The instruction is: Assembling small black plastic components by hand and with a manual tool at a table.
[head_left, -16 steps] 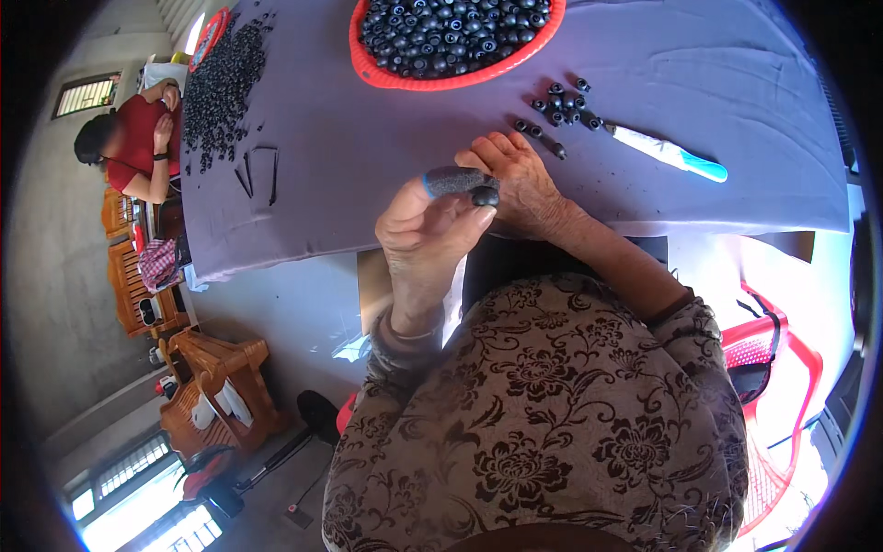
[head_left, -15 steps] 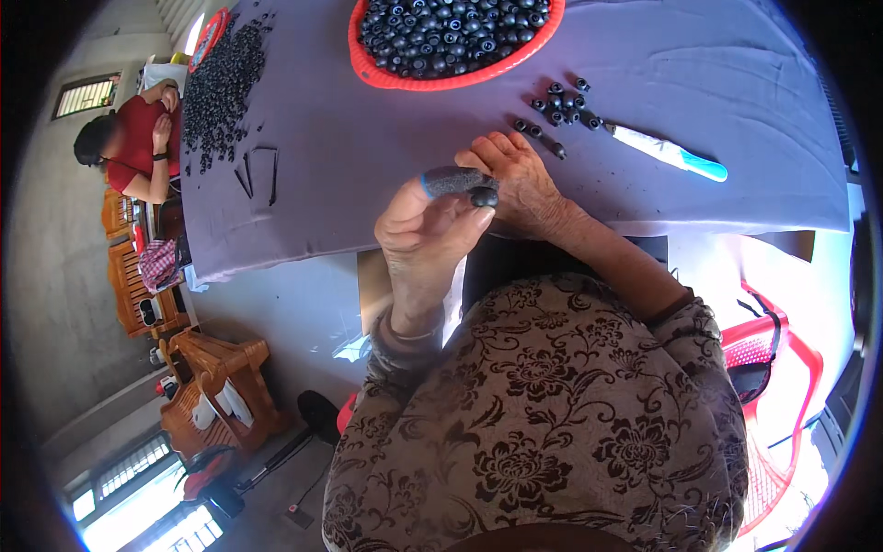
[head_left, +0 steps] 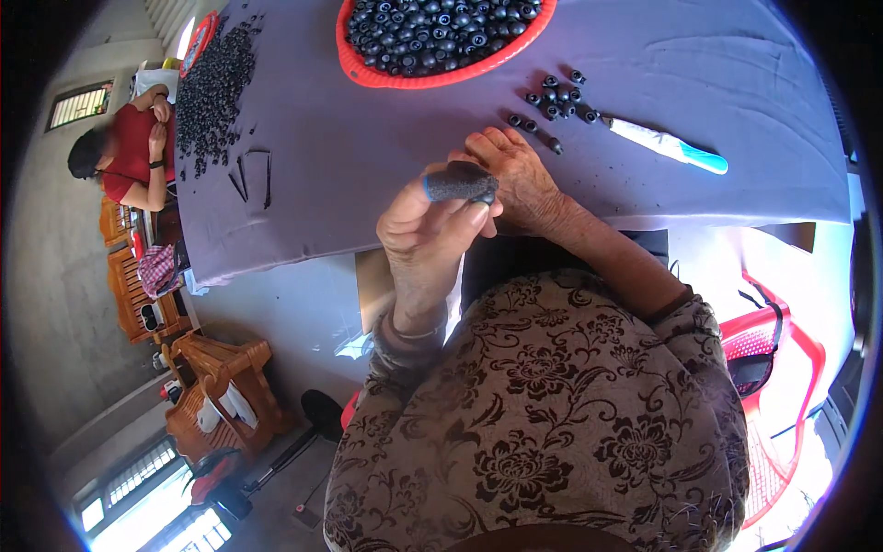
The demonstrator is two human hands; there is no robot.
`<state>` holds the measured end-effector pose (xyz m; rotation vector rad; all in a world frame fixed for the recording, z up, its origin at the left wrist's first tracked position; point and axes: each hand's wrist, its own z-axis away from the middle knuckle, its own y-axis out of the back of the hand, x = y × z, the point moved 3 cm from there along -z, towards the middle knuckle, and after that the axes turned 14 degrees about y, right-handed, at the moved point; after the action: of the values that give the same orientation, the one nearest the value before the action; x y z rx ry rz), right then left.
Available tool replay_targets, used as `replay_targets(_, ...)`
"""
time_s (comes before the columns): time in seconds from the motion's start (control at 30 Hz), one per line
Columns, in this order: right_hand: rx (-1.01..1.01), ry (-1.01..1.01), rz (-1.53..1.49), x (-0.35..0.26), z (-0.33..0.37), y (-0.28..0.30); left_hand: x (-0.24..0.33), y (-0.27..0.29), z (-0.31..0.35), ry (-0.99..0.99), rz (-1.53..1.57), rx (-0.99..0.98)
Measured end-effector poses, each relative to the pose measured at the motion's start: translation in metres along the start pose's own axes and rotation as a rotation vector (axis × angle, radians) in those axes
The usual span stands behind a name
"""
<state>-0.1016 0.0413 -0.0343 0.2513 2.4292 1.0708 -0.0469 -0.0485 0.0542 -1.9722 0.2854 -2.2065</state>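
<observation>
My left hand (head_left: 418, 225) is raised over the near edge of the table, with a dark grey finger cot (head_left: 451, 184) edged in blue on its index finger. Between that finger and the thumb it pinches a small round black piece (head_left: 487, 197), mostly covered by the fingertips. My right hand (head_left: 522, 184) is right beside it, fingers curled inward and touching or nearly touching the left fingertips. What the right fingers hold is hidden. Just beyond lie several loose hollow black pieces (head_left: 552, 96) and a slim tool (head_left: 658, 143) with a white and blue handle and dark tip.
A red plastic basket (head_left: 430, 81) full of black pieces stands at the far middle of the cloth-covered table (head_left: 303, 120). More pieces (head_left: 213, 97) are spread at left, near thin black rods (head_left: 267, 179). A person in red (head_left: 138, 152) sits beyond. A red chair (head_left: 777, 368) stands at right.
The finger cot has turned further over the black piece, covering more of it. Fingers of my right hand now show beneath the left fingertips. The view has shifted slightly.
</observation>
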Motion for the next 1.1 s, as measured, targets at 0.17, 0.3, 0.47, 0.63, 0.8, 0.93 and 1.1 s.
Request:
replay_targets(0.17,-0.09,-0.009,0.022,-0.003,-0.002,-0.003,-0.009,0.005,-0.003,0.082,0.226,-0.083)
replay_targets(0.3,-0.038,-0.048,0.014,-0.003,-0.002,-0.003,-0.018,0.014,-0.006,0.189,0.368,-0.119)
replay_targets(0.47,0.104,-0.005,0.018,-0.003,0.0,0.002,-0.028,0.029,-0.008,0.238,0.401,-0.026)
replay_targets(0.63,0.33,-0.271,-1.011,-0.007,-0.003,0.029,-0.029,0.043,-0.007,0.233,0.378,0.034)
replay_targets(0.8,0.279,-0.388,-1.476,-0.017,-0.007,0.053,-0.028,0.039,-0.007,0.287,0.35,-0.087)
replay_targets(0.93,0.279,-0.455,-1.628,-0.028,0.002,0.055,-0.034,0.031,0.0,0.318,0.301,-0.183)
replay_targets(1.1,0.166,-0.728,-1.744,-0.038,0.023,0.063,-0.051,0.024,0.016,0.554,0.39,-0.221)
